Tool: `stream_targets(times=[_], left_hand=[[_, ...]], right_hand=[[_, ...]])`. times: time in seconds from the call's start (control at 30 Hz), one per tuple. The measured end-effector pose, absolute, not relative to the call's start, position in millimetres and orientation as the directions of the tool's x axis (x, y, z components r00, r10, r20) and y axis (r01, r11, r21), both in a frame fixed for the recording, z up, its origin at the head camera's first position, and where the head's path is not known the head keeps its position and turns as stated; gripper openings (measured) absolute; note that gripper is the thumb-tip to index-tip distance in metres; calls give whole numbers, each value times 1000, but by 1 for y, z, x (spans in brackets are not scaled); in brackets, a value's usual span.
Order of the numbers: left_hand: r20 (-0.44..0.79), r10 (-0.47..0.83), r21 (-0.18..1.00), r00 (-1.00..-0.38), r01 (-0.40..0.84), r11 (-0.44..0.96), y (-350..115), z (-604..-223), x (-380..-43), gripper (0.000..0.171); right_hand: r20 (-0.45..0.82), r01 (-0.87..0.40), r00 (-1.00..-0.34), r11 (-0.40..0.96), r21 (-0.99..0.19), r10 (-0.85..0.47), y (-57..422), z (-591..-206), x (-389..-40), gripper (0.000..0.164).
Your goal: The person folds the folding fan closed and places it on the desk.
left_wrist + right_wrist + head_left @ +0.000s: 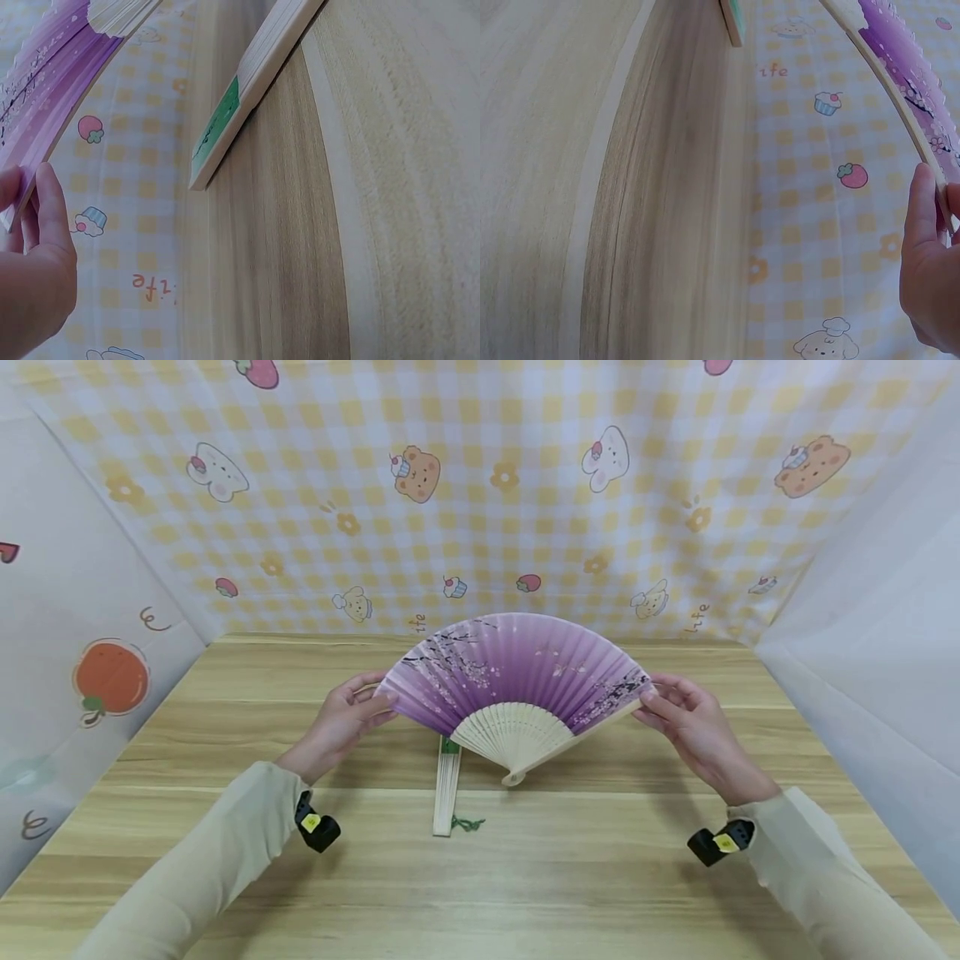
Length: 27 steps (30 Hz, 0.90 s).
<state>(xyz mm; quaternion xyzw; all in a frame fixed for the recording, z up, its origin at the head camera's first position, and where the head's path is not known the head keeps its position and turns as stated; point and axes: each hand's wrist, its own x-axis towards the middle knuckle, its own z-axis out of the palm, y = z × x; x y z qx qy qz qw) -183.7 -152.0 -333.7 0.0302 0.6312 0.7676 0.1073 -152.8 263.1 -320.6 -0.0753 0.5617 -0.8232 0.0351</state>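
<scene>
A purple folding fan (517, 660) with blossom branches and pale wooden ribs is spread wide above the table. My left hand (341, 722) pinches its left end between thumb and fingers; in the left wrist view the thumb and fingers of that hand (37, 262) meet at the fan's corner. At the opposite end, my right hand (697, 735) pinches the outer rib, which the right wrist view also shows beside the hand (934, 270). Behind and below the spread fan lies a folded fan (447, 793) with a green part and a green tassel, its far end hidden.
The wood-grain table (570, 877) runs back to a yellow checked cloth (510, 527) with cartoon animals. White cloth walls (97, 593) stand at both sides. A small black camera (318, 831) is strapped at each wrist.
</scene>
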Motion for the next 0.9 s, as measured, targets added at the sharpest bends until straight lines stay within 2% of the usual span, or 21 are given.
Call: stream_targets(times=[0.57,0.9], left_hand=[[-51,194,954,-980,-106,-281,-155,-332,-182,20],[-28,185,938,-982,-90,-336,-157,-334,-182,22]], right_hand=[[80,-27,-987,-342,-939,-140,256,-317,-159,19],[91,-42,-987,-342,-939,-131,253,-318,-160,18]])
